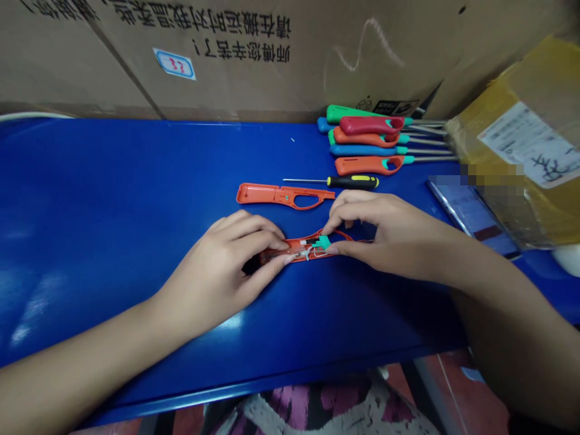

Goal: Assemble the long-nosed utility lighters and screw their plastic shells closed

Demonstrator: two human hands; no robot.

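An opened orange gas lighter [296,244] lies on the blue table with its inner parts showing. My left hand [235,257] grips its rear end between thumb and fingers. The thumb and fingertips of my right hand [369,232] pinch the green trigger [322,242] inside the shell. Small white and clear parts sit beside the trigger, partly covered by my fingers. Just behind, the other orange shell half [278,196] rests with its hollow side up, its tip near my right hand.
A black and yellow screwdriver [351,182] lies behind the shell half. Several assembled lighters [369,165] are stacked at the back right. A phone [473,214] and a taped carton [512,90] are on the right. A large cardboard box [254,78] stands along the back edge.
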